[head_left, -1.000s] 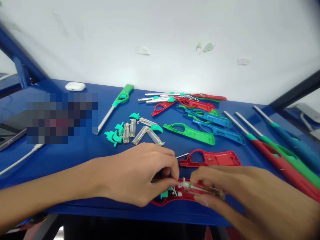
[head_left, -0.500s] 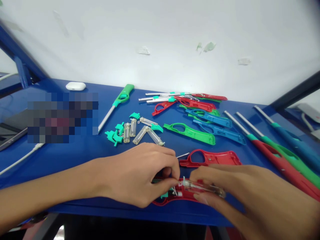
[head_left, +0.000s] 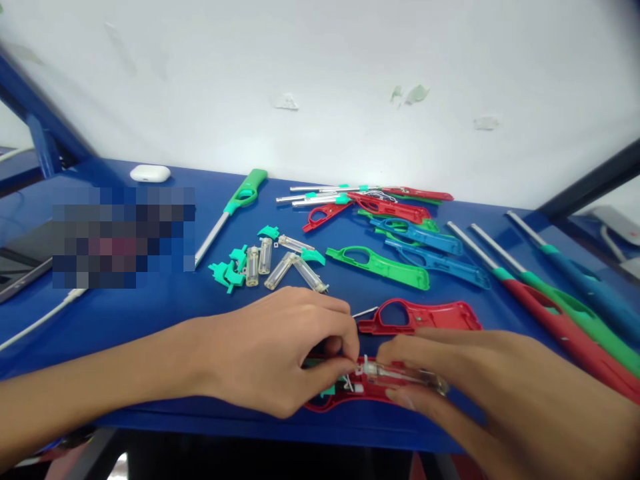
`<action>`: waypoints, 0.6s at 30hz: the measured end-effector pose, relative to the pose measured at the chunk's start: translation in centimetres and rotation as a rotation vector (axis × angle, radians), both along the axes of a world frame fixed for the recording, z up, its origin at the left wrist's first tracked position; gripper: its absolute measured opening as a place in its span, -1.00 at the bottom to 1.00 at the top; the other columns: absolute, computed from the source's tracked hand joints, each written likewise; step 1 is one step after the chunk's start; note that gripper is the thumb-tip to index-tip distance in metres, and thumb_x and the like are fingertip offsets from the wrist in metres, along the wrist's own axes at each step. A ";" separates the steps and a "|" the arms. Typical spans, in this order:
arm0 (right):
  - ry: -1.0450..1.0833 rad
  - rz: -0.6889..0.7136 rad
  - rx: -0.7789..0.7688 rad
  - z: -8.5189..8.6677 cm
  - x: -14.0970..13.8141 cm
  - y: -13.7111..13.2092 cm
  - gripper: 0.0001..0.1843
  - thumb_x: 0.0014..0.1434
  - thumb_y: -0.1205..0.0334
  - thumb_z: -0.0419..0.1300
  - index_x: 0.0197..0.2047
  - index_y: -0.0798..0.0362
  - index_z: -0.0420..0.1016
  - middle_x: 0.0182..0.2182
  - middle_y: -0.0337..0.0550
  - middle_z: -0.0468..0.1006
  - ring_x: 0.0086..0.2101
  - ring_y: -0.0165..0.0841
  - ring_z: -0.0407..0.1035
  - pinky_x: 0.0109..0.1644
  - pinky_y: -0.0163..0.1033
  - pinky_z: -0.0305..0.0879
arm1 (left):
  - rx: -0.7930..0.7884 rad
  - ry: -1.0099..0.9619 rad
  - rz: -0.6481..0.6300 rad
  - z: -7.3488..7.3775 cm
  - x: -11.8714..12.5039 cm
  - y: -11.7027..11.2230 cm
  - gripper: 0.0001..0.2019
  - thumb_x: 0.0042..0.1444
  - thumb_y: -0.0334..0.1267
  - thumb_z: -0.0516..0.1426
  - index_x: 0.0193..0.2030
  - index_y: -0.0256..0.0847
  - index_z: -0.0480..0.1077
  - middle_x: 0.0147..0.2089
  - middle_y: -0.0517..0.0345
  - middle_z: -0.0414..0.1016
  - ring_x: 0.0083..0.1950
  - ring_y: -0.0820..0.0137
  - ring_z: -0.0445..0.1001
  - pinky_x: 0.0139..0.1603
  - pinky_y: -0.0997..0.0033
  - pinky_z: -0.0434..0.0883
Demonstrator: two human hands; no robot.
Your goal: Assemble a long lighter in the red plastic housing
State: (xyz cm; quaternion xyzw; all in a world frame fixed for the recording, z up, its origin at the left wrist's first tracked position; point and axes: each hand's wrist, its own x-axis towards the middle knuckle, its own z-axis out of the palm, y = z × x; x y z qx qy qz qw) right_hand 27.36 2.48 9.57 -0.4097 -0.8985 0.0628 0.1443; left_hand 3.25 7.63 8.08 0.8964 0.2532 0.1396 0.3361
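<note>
The person's right hand [head_left: 460,373] grasps a slim, clear plastic fuel tank [head_left: 400,377] between thumb and fingers, holding it lengthwise over the open red plastic lighter handle half [head_left: 371,395] near the edge of the blue table [head_left: 160,300]. The left hand [head_left: 285,350] has its thumb and forefinger drawn together by the tank's near end (whether they pinch anything there cannot be told). Inside that handle half sits a teal plastic trigger piece [head_left: 327,389], partly hidden by the left hand. Just beyond lies a second red plastic handle half [head_left: 457,315], next to the right hand's knuckles.
</note>
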 end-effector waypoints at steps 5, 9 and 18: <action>0.002 0.054 0.019 0.1 -0.1 0.1 -0.62 0.06 0.54 0.02 -0.43 -0.11 0.55 -0.39 -0.31 0.76 -0.78 -0.39 0.33 -0.77 -0.20 0.15 | 0.001 -0.006 -0.010 -0.1 0.0 0.1 -0.92 0.24 -0.43 0.19 -0.24 -0.22 0.50 -0.33 0.27 0.41 -0.35 0.50 0.40 -0.30 0.44 0.30; -0.013 0.056 0.008 0.6 -0.4 0.2 -0.63 0.02 0.56 0.04 -0.46 -0.09 0.53 -0.37 -0.31 0.77 -0.79 -0.42 0.31 -0.78 -0.22 0.10 | 0.003 -0.006 -0.011 0.0 0.0 0.1 -0.92 0.24 -0.44 0.19 -0.23 -0.22 0.51 -0.33 0.27 0.42 -0.35 0.51 0.40 -0.29 0.46 0.30; 0.008 0.014 -0.018 -0.2 -0.1 0.1 -0.65 0.03 0.53 0.07 -0.46 -0.12 0.53 -0.50 -0.32 0.69 -0.73 -0.37 0.37 -0.73 -0.22 0.15 | -0.013 -0.011 -0.029 0.0 0.0 0.2 -0.91 0.25 -0.44 0.18 -0.24 -0.24 0.51 -0.32 0.25 0.43 -0.35 0.51 0.40 -0.31 0.46 0.28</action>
